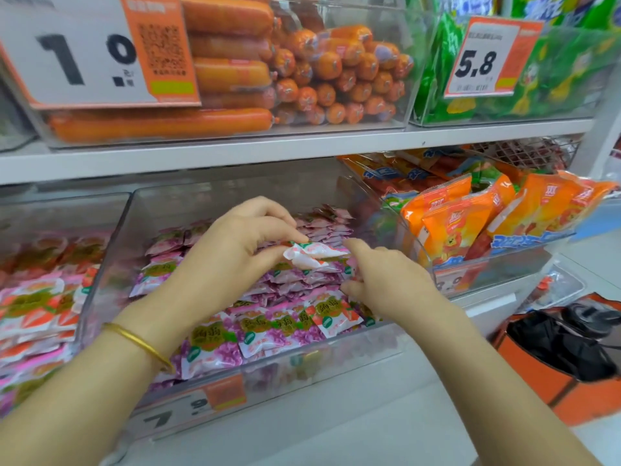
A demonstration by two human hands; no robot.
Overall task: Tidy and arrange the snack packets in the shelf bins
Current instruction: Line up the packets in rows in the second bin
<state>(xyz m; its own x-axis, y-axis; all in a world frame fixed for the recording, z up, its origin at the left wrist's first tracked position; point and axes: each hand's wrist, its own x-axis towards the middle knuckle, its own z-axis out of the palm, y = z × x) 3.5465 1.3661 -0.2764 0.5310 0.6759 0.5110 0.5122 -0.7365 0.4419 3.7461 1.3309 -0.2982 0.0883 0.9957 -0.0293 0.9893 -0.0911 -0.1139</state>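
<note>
Both hands worked inside the clear middle bin (353,354) on the lower shelf, which was packed with rows of purple snack packets (215,344). Above those rows, near the bin's centre, the left hand (235,243) pinched a white-and-red packet (312,253) between thumb and curled fingertips, holding it just clear of the pile. The right hand (389,277) hovered at the bin's right side, its index finger stretched toward that packet and its thumb low against the purple packets; its other fingers were hidden, so whether it gripped anything could not be told. A gold bangle (141,344) circled the left wrist at the bin's front edge. A price tag (188,408) sat on the bin's front, below the wall. Left of the bin, a neighbouring bin held red-and-pink packets (30,307); right of it, another held orange bags (453,227) standing upright. On the shelf above the bin lay stacked orange sausages (228,75), with green bags (554,72) further to the right behind a price card (487,58). Below and right of the bin stood an orange-and-black bag (571,358).
</note>
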